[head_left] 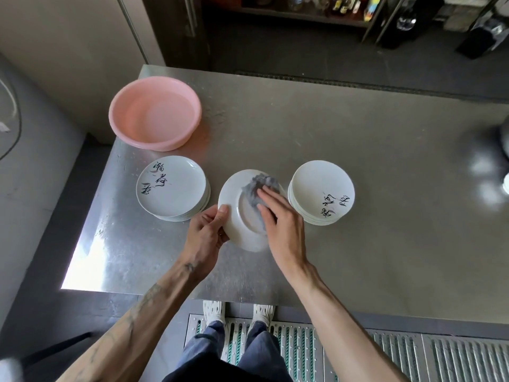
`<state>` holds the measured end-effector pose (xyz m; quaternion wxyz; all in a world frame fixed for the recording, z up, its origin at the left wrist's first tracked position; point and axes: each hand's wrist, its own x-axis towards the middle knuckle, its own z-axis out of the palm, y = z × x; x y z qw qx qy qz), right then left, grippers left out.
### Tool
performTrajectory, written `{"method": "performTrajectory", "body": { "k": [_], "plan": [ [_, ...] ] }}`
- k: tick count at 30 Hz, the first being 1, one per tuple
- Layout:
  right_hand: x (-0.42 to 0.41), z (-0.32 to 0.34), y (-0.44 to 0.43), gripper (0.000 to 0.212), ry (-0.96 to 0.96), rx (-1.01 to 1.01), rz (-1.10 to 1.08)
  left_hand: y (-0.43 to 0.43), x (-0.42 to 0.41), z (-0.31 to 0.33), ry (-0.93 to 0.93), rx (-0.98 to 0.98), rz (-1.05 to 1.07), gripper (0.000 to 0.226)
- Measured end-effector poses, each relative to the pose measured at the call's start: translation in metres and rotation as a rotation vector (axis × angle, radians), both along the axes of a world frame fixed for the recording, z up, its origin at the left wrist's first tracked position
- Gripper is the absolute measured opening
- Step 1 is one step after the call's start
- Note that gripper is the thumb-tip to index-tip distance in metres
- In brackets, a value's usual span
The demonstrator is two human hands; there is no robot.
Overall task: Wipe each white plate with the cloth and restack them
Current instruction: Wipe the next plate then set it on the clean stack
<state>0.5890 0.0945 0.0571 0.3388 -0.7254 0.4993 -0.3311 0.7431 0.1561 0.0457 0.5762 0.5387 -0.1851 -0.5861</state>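
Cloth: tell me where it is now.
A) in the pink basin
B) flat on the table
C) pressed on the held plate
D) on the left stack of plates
C: the right hand presses the grey cloth against the plate that the left hand holds by its rim.

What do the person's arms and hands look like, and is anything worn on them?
Both forearms are bare: no sleeves, gloves or watch show. The left forearm carries dark tattoo markings up to the wrist; the left hand, right forearm and right hand show none.
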Motion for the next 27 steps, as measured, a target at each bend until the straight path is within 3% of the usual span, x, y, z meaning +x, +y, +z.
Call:
{"method": "performTrajectory", "body": {
  "k": [5, 10, 17, 27],
  "plan": [
    [0.001, 0.000, 0.003, 0.036, 0.032, -0.108, 0.200, 0.001, 0.001, -0.001, 0.009, -0.016, -0.036, 0.034],
    [-0.015, 0.001, -0.045, 0.032, 0.054, 0.029, -0.033, 0.000, 0.000, 0.001, -0.019, -0.010, -0.020, 0.035],
    [-0.025, -0.018, 0.019, 0.029, -0.009, 0.175, -0.300, -0.006, -0.002, -0.004, 0.024, 0.023, 0.089, 0.031],
    [0.021, -0.001, 0.025, 0.032, -0.032, -0.096, 0.052, -0.016, -0.004, 0.001, 0.034, 0.020, 0.067, 0.027]
  ]
}}
